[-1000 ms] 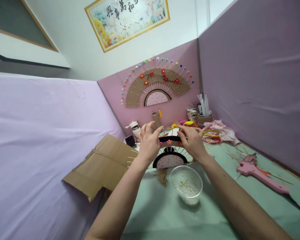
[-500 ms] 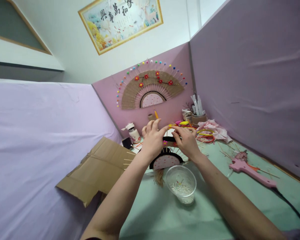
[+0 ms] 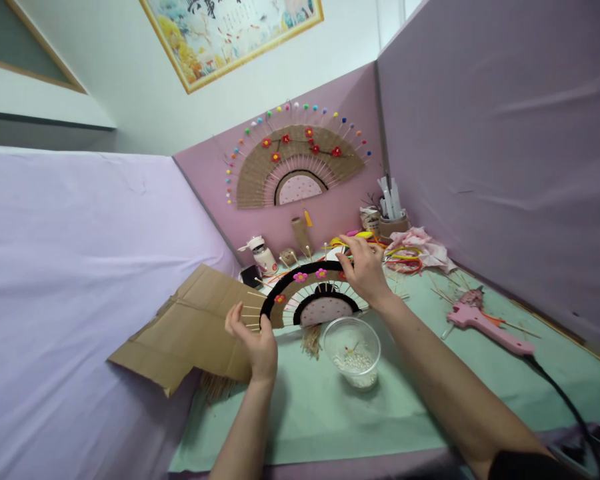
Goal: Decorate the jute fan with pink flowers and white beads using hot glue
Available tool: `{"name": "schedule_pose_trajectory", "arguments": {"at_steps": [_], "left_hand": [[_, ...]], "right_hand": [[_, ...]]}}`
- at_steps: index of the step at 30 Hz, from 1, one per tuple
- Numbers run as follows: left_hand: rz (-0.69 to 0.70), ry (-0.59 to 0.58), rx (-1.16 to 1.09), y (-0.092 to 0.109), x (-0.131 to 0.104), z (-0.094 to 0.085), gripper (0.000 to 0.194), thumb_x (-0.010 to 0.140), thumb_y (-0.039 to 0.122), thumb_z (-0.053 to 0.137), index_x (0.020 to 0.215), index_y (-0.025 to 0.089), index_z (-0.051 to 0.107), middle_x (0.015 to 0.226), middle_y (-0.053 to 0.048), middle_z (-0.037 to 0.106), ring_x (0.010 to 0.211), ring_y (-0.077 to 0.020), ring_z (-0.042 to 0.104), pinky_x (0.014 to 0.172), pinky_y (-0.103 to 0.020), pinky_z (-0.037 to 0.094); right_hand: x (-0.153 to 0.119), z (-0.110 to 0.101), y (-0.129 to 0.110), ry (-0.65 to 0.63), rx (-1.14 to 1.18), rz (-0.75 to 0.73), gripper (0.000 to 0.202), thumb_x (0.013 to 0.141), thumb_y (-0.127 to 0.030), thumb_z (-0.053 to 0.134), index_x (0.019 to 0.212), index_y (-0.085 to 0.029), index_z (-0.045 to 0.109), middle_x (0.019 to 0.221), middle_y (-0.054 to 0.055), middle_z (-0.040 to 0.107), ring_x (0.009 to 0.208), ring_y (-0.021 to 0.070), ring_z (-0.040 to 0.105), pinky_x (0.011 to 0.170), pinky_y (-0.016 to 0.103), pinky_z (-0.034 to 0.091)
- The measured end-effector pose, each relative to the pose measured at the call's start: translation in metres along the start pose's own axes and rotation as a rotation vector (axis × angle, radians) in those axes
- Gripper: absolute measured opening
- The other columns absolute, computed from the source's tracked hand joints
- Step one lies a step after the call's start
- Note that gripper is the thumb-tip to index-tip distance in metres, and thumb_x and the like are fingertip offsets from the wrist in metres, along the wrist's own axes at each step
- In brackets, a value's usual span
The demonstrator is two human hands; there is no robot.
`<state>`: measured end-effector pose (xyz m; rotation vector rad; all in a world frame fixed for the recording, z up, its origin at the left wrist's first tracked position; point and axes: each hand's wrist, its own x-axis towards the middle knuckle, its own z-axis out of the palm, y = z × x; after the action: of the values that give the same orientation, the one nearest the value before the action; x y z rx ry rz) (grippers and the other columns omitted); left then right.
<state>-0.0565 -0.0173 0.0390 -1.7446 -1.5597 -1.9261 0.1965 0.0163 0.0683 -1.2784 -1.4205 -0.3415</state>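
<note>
A small semicircular fan (image 3: 287,291) with black trim, pink and orange flowers and thin sticks stands on the green cloth. White beads tip several of its upper sticks. My left hand (image 3: 256,347) is at the fan's left end, thumb by the black edge and fingers spread apart near the bare sticks. At the upper right edge is my right hand (image 3: 367,273), its thumb and index finger apart; its other fingers are partly hidden. In front of the fan stands a clear plastic cup (image 3: 351,340) with small white beads in its bottom.
Brown cardboard (image 3: 190,327) lies at the left. A pink glue gun (image 3: 490,327) with a black cord rests at the right. Behind are a white bottle (image 3: 263,257), coloured cords (image 3: 405,259), pink cloth (image 3: 425,247) and a large fan (image 3: 255,170) on the pink panel.
My left hand has left the top of the fan and moved down to its left end. My right hand stays near the upper right edge. The view has tilted slightly down.
</note>
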Motion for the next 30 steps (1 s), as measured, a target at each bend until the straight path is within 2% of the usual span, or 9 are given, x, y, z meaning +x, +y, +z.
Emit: {"name": "schedule_pose_trajectory", "arguments": {"at_steps": [2, 5, 8, 11, 14, 16, 21, 25, 30], "left_hand": [[-0.219, -0.017, -0.056, -0.017, -0.021, -0.003, 0.057, 0.08, 0.02, 0.06, 0.132, 0.023, 0.036, 0.134, -0.013, 0.039, 0.128, -0.0238, 0.041, 0.107, -0.044, 0.036], [-0.483, -0.051, -0.212, -0.029, -0.041, 0.001, 0.065, 0.078, 0.019, 0.062, 0.134, 0.026, 0.03, 0.143, -0.012, 0.033, 0.134, -0.0208, 0.038, 0.111, -0.039, 0.034], [-0.689, -0.077, -0.397, -0.036, -0.046, 0.01, 0.071, 0.073, 0.014, 0.066, 0.131, 0.03, 0.029, 0.148, -0.011, 0.031, 0.136, -0.0181, 0.04, 0.109, -0.032, 0.037], [-0.874, -0.06, -0.517, -0.043, -0.044, 0.017, 0.071, 0.069, 0.009, 0.067, 0.127, 0.032, 0.033, 0.144, -0.01, 0.04, 0.132, -0.0169, 0.046, 0.103, -0.03, 0.042], [-1.007, -0.018, -0.6, -0.046, -0.042, 0.019, 0.067, 0.068, 0.006, 0.067, 0.122, 0.032, 0.038, 0.137, -0.007, 0.048, 0.126, -0.015, 0.052, 0.099, -0.028, 0.044], [-1.102, -0.01, -0.709, -0.046, -0.041, 0.019, 0.064, 0.067, 0.001, 0.066, 0.118, 0.031, 0.041, 0.122, -0.003, 0.056, 0.114, -0.0112, 0.059, 0.096, -0.024, 0.046], [-1.268, -0.105, -0.941, -0.046, -0.031, 0.027, 0.048, 0.064, -0.008, 0.062, 0.099, 0.022, 0.048, 0.081, 0.002, 0.063, 0.079, -0.0079, 0.067, 0.08, -0.019, 0.05], [-1.387, -0.232, -1.011, -0.052, -0.024, 0.036, 0.028, 0.067, -0.011, 0.059, 0.08, 0.014, 0.055, 0.074, -0.004, 0.066, 0.069, -0.0106, 0.067, 0.072, -0.021, 0.053], [-1.471, -0.353, -1.091, -0.06, -0.022, 0.042, 0.023, 0.074, -0.01, 0.054, 0.078, 0.011, 0.062, 0.076, -0.007, 0.069, 0.071, -0.0123, 0.068, 0.078, -0.026, 0.055]], "right_hand": [[-0.001, 0.001, 0.001, 0.006, -0.005, -0.005, 0.033, 0.097, -0.033, 0.045, 0.125, -0.019, 0.055, 0.119, 0.012, 0.065, 0.109, 0.0244, 0.058, 0.095, 0.039, 0.03], [-0.002, 0.002, 0.003, 0.027, -0.012, -0.003, 0.033, 0.097, -0.034, 0.044, 0.125, -0.018, 0.054, 0.118, 0.012, 0.066, 0.106, 0.0241, 0.059, 0.094, 0.039, 0.03], [-0.004, 0.002, 0.005, 0.058, -0.016, 0.005, 0.034, 0.096, -0.033, 0.046, 0.125, -0.018, 0.054, 0.118, 0.013, 0.065, 0.109, 0.0262, 0.058, 0.095, 0.041, 0.03], [-0.006, 0.001, 0.008, 0.068, -0.006, 0.001, 0.032, 0.095, -0.032, 0.047, 0.124, -0.019, 0.055, 0.118, 0.013, 0.065, 0.111, 0.0277, 0.058, 0.096, 0.043, 0.03], [-0.007, 0.001, 0.012, 0.055, 0.013, -0.009, 0.031, 0.095, -0.033, 0.047, 0.121, -0.02, 0.056, 0.115, 0.012, 0.067, 0.109, 0.0283, 0.058, 0.093, 0.043, 0.033], [-0.006, 0.002, 0.014, 0.048, 0.027, -0.008, 0.029, 0.094, -0.034, 0.047, 0.118, -0.021, 0.058, 0.112, 0.012, 0.067, 0.106, 0.0287, 0.059, 0.092, 0.043, 0.033], [-0.004, 0.003, 0.015, 0.071, 0.074, 0.03, 0.026, 0.092, -0.034, 0.048, 0.111, -0.02, 0.06, 0.106, 0.012, 0.068, 0.092, 0.0277, 0.061, 0.091, 0.046, 0.035], [-0.004, 0.001, 0.016, 0.096, 0.133, 0.057, 0.025, 0.092, -0.033, 0.049, 0.111, -0.02, 0.06, 0.102, 0.011, 0.067, 0.088, 0.0268, 0.061, 0.085, 0.045, 0.043], [-0.003, -0.002, 0.016, 0.082, 0.19, 0.071, 0.025, 0.091, -0.031, 0.05, 0.11, -0.019, 0.06, 0.104, 0.012, 0.065, 0.089, 0.0254, 0.061, 0.08, 0.042, 0.048]]}}
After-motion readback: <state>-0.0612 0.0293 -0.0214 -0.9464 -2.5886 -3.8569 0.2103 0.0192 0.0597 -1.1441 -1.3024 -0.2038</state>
